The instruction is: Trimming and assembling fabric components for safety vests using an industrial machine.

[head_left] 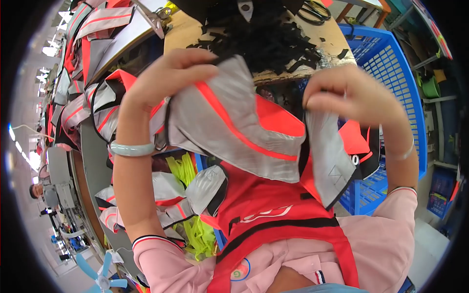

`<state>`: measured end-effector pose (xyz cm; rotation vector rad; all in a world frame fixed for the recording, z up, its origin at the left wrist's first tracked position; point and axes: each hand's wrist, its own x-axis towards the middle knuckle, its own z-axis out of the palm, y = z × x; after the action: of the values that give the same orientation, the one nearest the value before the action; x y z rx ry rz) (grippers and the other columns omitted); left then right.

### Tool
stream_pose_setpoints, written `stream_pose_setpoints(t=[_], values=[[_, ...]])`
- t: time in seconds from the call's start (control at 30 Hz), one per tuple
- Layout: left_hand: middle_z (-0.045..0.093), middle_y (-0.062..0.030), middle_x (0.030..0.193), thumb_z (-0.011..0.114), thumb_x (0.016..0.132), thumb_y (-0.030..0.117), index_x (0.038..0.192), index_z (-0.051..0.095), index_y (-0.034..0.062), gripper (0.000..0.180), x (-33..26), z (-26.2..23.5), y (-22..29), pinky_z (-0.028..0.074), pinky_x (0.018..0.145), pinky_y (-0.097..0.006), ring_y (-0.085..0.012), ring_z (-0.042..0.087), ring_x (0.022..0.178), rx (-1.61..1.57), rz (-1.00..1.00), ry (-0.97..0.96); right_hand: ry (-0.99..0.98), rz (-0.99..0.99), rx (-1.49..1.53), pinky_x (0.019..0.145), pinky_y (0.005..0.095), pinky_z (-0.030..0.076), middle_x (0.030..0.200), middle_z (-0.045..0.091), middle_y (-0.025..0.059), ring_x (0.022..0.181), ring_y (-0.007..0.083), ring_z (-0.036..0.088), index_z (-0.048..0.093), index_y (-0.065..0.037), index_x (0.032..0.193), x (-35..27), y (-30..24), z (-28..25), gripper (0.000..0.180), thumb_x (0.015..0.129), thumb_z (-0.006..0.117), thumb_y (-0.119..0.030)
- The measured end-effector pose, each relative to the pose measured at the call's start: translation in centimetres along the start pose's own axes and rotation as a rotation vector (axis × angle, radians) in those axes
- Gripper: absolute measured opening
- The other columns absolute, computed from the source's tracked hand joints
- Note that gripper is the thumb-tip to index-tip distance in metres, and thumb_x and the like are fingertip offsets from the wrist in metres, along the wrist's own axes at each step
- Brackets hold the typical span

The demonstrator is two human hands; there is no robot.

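Note:
A silver-grey fabric piece point(205, 119) with a bright red-orange stripe and dark edging hangs stretched in front of my red apron. My left hand point(171, 75) grips its upper left corner, fingers bent over the dark edge. My right hand point(354, 93), slightly blurred, pinches the top of a narrower silver section point(332, 156) on the right, thumb against fingertips. That section seems to belong to the same piece, with red-orange fabric showing between the two parts. Its lower end hangs over my apron.
Black scraps point(273, 46) lie heaped on a worn wooden table point(183, 36), with black-handled scissors point(315, 12) at its far edge. A blue plastic basket point(395, 68) stands at right. Similar silver and red pieces point(105, 22) are piled at left, near yellow-green strips point(200, 239).

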<state>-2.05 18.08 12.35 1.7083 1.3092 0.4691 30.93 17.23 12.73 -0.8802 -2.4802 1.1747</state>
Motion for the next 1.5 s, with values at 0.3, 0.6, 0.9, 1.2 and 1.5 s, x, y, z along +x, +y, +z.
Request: stream_pose_setpoints(t=[0.3, 0.6, 0.9, 1.2, 1.5], values=[[0.061, 0.0044, 0.087, 0.068, 0.088, 0.02, 0.107, 0.061, 0.0003, 0.028, 3.3, 7.5, 2.2, 0.044, 0.071, -0.018, -0.0025, 0.054, 0.079, -0.351, -0.01, -0.493, 0.306, -0.371, -0.71, 0.052, 0.0302, 0.05, 0.085, 0.054, 0.0076, 0.062, 0.0193, 0.062, 0.06, -0.002, 0.1, 1.8, -5.1, 9.7, 0.027, 0.075, 0.061, -0.012], [0.065, -0.0028, 0.101, 0.068, 0.087, 0.032, 0.121, 0.061, -0.0001, 0.048, 3.7, 10.4, 0.6, 0.046, 0.08, -0.021, -0.0077, 0.058, 0.09, -0.325, -0.053, -0.561, 0.203, -0.195, -0.815, 0.051, 0.0286, 0.046, 0.089, 0.058, 0.0117, 0.068, 0.0182, 0.061, 0.064, 0.002, 0.095, 1.7, -4.1, 12.2, 0.03, 0.072, 0.063, -0.018], [0.067, -0.0188, 0.098, 0.063, 0.087, 0.02, 0.116, 0.063, 0.0026, 0.034, -1.9, 10.7, -2.4, 0.048, 0.08, -0.034, -0.0246, 0.062, 0.084, -0.045, 0.207, -0.014, 0.362, -0.042, -0.36, 0.065, 0.0414, 0.05, 0.087, 0.063, 0.0147, 0.078, 0.035, 0.063, 0.057, -0.002, 0.096, 1.9, 0.6, 6.7, 0.038, 0.071, 0.077, -0.024], [0.064, -0.0161, 0.079, 0.063, 0.085, 0.015, 0.11, 0.065, 0.0012, 0.029, -1.2, 4.7, 1.6, 0.047, 0.066, -0.03, -0.0202, 0.059, 0.067, 0.154, 0.132, 0.033, 0.381, -0.005, -0.038, 0.056, 0.0278, 0.042, 0.068, 0.058, 0.0076, 0.059, 0.0127, 0.053, 0.06, 0.001, 0.093, 3.5, 0.3, 3.4, 0.023, 0.082, 0.07, -0.017], [0.068, -0.0121, 0.096, 0.065, 0.091, 0.032, 0.12, 0.06, -0.0068, 0.049, 3.1, 1.4, 0.1, 0.048, 0.079, -0.027, -0.0131, 0.061, 0.089, 0.171, 0.074, 0.135, 0.447, 0.141, 0.045, 0.067, 0.0357, 0.048, 0.076, 0.064, 0.015, 0.071, 0.0284, 0.062, 0.064, 0.001, 0.094, 7.0, 2.4, 1.9, 0.032, 0.082, 0.064, -0.028]])
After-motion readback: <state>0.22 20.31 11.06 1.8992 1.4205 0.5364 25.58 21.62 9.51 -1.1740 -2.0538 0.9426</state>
